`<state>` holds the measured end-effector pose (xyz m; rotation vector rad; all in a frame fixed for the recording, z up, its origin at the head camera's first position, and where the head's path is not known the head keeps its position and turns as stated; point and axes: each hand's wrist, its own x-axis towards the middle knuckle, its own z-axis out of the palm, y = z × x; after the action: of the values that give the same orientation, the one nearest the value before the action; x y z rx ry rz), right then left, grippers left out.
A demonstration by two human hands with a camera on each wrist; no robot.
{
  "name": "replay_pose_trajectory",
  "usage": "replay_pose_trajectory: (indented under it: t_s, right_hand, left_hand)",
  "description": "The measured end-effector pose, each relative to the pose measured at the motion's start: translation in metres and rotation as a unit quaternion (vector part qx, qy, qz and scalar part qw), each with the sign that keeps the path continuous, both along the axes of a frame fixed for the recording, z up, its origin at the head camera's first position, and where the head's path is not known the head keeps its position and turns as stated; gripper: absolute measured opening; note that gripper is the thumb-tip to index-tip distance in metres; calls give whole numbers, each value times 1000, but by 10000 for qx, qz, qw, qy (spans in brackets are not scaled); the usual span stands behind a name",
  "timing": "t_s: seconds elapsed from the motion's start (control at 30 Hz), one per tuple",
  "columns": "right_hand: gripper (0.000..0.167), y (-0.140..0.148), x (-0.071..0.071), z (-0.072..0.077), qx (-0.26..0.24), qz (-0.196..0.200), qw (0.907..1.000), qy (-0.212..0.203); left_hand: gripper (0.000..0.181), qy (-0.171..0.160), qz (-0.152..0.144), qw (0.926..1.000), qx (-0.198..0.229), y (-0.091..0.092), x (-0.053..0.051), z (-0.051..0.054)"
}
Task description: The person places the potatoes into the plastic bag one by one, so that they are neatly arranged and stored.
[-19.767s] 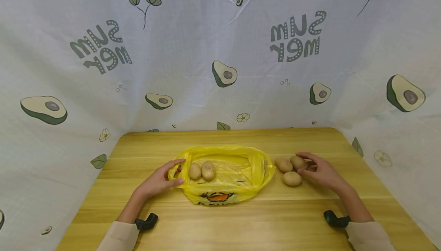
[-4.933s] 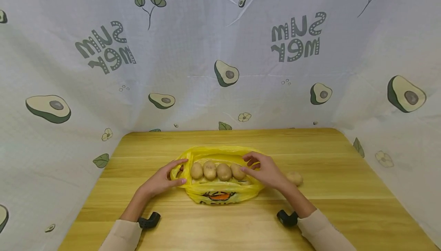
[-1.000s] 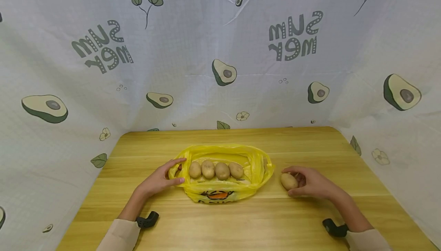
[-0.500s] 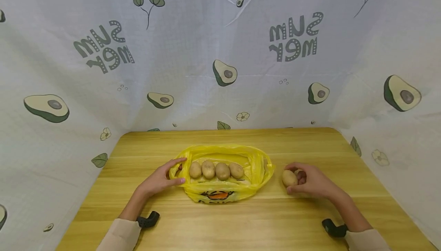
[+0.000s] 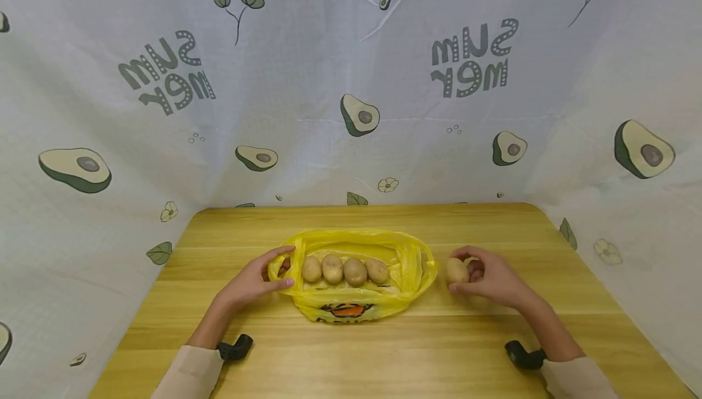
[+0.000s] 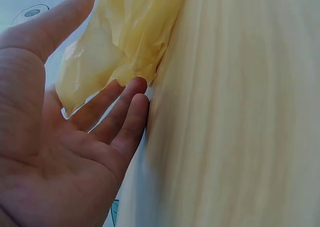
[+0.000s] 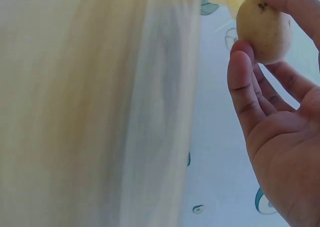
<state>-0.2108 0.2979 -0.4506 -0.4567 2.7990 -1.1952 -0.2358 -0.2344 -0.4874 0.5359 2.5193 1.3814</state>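
Observation:
A yellow plastic bag point(image 5: 356, 312) lies on the table with its mouth spread wide. Inside it sits a row of several potatoes point(image 5: 355, 271). At the bag's left end my left hand point(image 5: 248, 280) holds the handle, thumb and index finger on the plastic; the left wrist view shows the other fingers loosely curled below the yellow film point(image 6: 145, 32). To the right of the bag, my right hand point(image 5: 490, 277) pinches a single potato point(image 5: 456, 271) between thumb and fingers. That potato point(image 7: 264, 29) appears off the tabletop in the right wrist view, with small dark spots on its skin.
The wooden table point(image 5: 351, 362) carries the bag near its middle. A white cloth point(image 5: 307, 52) printed with avocados hangs behind and along both sides of the table. A black wrist camera point(image 5: 236, 348) sits on the left wrist, another black camera point(image 5: 524, 356) on the right.
Over the earlier frames, the bag went from two visible potatoes to a row of several. In the last second my right hand has raised the lone potato slightly; my left hand stays at the handle.

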Motion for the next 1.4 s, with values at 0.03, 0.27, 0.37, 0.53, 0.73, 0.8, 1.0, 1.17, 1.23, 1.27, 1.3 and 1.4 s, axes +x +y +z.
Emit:
replay_pose_trajectory:
  t_s: [0.03,0.27,0.37,0.53,0.73,0.8,1.0,1.17,1.23,1.27,1.3,1.4]
  right_hand:
    - [62,-1,0,1,-32,-32,10000,13]
    - [64,-12,-4,7,-85,-251,9994,229]
    - [62,-17,-6,12,-219,-243,9990,316]
    - [62,-27,-11,23,-511,-85,9981,347]
    - [60,-42,-13,25,-603,-1,9970,493]
    - [60,-47,-13,25,-587,31,9968,551]
    - [58,-60,-18,24,-654,202,9959,586]
    - [60,-74,-21,23,-648,257,9962,516]
    - [60,-79,-20,23,-627,284,9963,519]
    - [61,-81,-20,22,-598,291,9964,521]
    - [61,-84,-20,22,-569,308,9965,526]
    - [62,-90,-20,20,-517,361,9970,447]
  left_hand:
    - [75,14,9,10000,-29,1,0,0]
    - [75,176,102,9993,-314,3,-1,2]
    - [76,218,135,9988,-417,4,0,4]
    - [77,243,239,9979,-546,5,0,7]
    - [78,524,63,9954,-803,6,-6,13]
    - [78,587,16,9945,-871,6,-7,13]
    - [78,553,-13,9940,-943,6,-8,15]
    - [79,579,-61,9929,-1037,6,-8,17]
    - [79,569,-74,9928,-1053,6,-8,18]
    - [79,580,-90,9927,-1055,7,-8,19]
    - [78,613,-112,9922,-1077,6,-7,19]
    - [78,627,-154,9920,-1082,7,-6,21]
